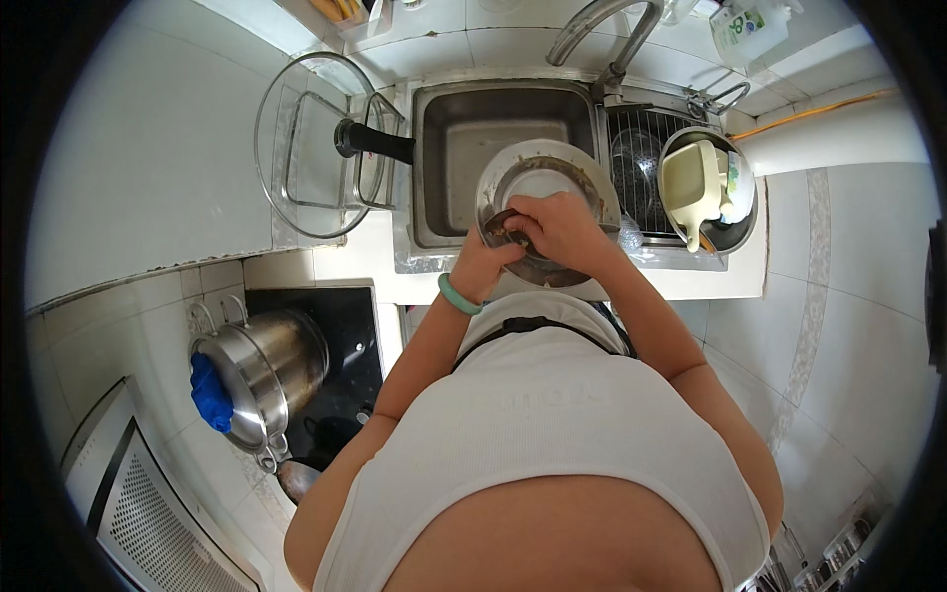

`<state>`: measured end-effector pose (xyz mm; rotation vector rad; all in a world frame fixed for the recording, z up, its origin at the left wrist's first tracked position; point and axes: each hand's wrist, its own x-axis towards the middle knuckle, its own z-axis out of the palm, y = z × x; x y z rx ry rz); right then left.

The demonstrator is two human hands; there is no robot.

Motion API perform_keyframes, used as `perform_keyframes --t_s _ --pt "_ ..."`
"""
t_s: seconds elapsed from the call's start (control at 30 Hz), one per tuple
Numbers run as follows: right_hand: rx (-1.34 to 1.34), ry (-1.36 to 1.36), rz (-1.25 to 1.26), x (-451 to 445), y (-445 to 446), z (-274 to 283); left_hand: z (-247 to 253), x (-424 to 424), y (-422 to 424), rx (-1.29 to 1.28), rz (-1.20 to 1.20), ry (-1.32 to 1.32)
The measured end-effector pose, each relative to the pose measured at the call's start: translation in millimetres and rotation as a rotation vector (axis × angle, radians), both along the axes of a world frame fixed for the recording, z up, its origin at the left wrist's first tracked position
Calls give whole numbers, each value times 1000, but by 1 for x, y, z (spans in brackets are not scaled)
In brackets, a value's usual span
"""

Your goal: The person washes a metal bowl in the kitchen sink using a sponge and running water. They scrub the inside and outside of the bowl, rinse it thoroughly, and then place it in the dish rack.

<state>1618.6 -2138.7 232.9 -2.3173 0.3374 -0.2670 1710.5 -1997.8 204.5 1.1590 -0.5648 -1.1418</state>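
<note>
Both hands are over the front right of the stainless steel sink (433, 166), at a stack of round dishes. On top is a pale dish (533, 152) with brown food residue around its inner wall. A greyish metal-looking rim (547, 275) shows below it, towards my body. My left hand (484, 266), below a green bangle (459, 294), grips the near left edge of the stack. My right hand (566, 229) reaches over the dish, its fingers pinching a dark brown curved piece (503, 224). I cannot tell whether that piece is separate or part of a rim.
A faucet (610, 66) rises behind the sink. A glass lid (274, 148) with a black handle stands in a wire rack at left. Right of the sink, a metal bowl (743, 229) holds pale yellow ware (688, 177). A steel pot (296, 348) sits on the black stove (355, 318).
</note>
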Motion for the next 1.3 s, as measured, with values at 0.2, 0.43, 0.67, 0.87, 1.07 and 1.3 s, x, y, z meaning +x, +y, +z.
perform_keyframes --t_s 0.2,0.43,0.67,0.87,1.07,1.3 --pt "-58 24 -69 1 -4 -2 -5 -1 -1 121 31 402" --pt "-20 -52 -91 3 -6 -1 1 -2 -5 105 9 371" --pt "7 -53 -87 1 -6 -1 7 0 -6 73 11 356" --pt "-42 -58 -130 5 -7 4 4 -1 -9 77 27 415" --pt "-46 -31 -123 5 -6 1 7 0 -8 51 4 251" --pt "-30 15 -75 -2 -10 3 0 4 -3 72 75 424"
